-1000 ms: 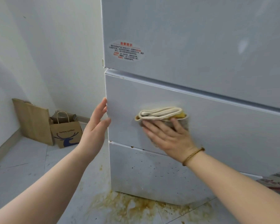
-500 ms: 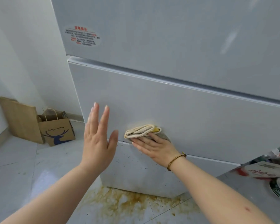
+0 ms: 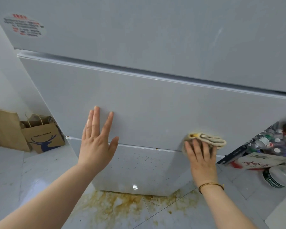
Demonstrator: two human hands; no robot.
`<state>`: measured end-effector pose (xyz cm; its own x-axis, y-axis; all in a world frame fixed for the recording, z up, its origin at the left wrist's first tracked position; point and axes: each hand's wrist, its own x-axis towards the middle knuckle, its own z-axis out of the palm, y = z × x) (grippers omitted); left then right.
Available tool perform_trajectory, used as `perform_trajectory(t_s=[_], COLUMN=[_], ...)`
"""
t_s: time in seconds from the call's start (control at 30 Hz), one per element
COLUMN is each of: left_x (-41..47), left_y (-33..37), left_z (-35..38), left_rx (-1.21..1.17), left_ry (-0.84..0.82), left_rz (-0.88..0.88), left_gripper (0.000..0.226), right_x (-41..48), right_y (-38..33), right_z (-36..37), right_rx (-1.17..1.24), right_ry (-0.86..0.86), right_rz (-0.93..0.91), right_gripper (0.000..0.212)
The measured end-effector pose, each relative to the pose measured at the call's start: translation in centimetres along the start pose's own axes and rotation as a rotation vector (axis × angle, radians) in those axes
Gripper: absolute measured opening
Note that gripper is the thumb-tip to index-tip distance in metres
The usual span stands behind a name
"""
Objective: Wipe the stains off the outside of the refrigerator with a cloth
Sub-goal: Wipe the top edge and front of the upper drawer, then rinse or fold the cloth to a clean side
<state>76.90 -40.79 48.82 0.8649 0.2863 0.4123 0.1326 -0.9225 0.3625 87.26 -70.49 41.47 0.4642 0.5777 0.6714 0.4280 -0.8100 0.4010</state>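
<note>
The white refrigerator (image 3: 155,103) fills the view, with three stacked doors. A folded beige cloth (image 3: 208,140) lies against the lower right of the middle door, and my right hand (image 3: 201,156) presses it there with straight fingers. My left hand (image 3: 97,141) is flat, fingers spread, at the lower left of the middle door. Small brown specks (image 3: 144,160) dot the bottom door, and one brown drop (image 3: 156,148) sits on the seam above it.
Brown spill stains (image 3: 122,207) spread over the floor tiles below the fridge. Two brown paper bags (image 3: 40,136) stand against the wall at left. A box of plastic bottles (image 3: 274,142) and a round tin (image 3: 273,177) sit on the floor at right.
My right hand slid the cloth to the right along the bottom of the middle door. My left hand moved from the door's left edge to lie flat against its front.
</note>
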Motion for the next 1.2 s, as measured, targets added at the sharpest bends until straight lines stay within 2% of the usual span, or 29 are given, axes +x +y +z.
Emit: perform_trajectory(t_s=[0.1,0.13,0.2,0.3,0.37,0.5,0.73,0.9,1.03,1.2], left_x=[-0.2,-0.3,-0.6,-0.5,-0.2,-0.7,-0.8,-0.8,-1.5,-2.8], left_y=[0.5,0.6,-0.2,-3.2,-5.6,-7.4,-11.1,-14.0,-16.6,-19.0], left_z=[-0.6,-1.0,-1.6,-2.7,-3.6,-4.3,-6.2,-7.8,-7.6,-8.3], left_rx=[-0.114,-0.178,-0.287,-0.358,-0.485,-0.595,-0.783,-0.881,-0.843,-0.835], left_ry=[0.034,0.053,0.059,0.053,0.004,-0.101,-0.235,-0.361,-0.557,-0.544], left_rz=[-0.016,-0.069,-0.253,-0.471,-0.548,-0.484,-0.385,-0.498,-0.584,-0.657], left_gripper=[0.065,0.068,0.074,0.075,0.071,0.063,0.056,0.051,0.050,0.045], right_x=[0.3,0.8,2.8,6.5,8.7,11.2,14.2,15.0,15.4,15.8], right_y=[-2.2,-3.6,-6.6,-10.6,-13.3,-17.9,-28.2,-34.2,-35.9,-36.3], right_z=[-0.3,-0.6,-1.7,-3.0,-3.6,-4.1,-5.3,-7.1,-8.3,-9.9], right_rx=[0.177,0.256,0.422,0.696,0.789,0.913,1.032,1.152,1.273,1.512], right_ry=[-0.031,-0.038,-0.025,-0.061,-0.050,-0.070,-0.215,-0.391,-0.470,-0.695], right_rz=[0.300,0.413,0.657,1.068,1.241,1.414,1.383,1.142,1.003,0.750], right_gripper=[0.109,0.102,0.072,0.069,0.072,0.075,0.078,0.077,0.076,0.070])
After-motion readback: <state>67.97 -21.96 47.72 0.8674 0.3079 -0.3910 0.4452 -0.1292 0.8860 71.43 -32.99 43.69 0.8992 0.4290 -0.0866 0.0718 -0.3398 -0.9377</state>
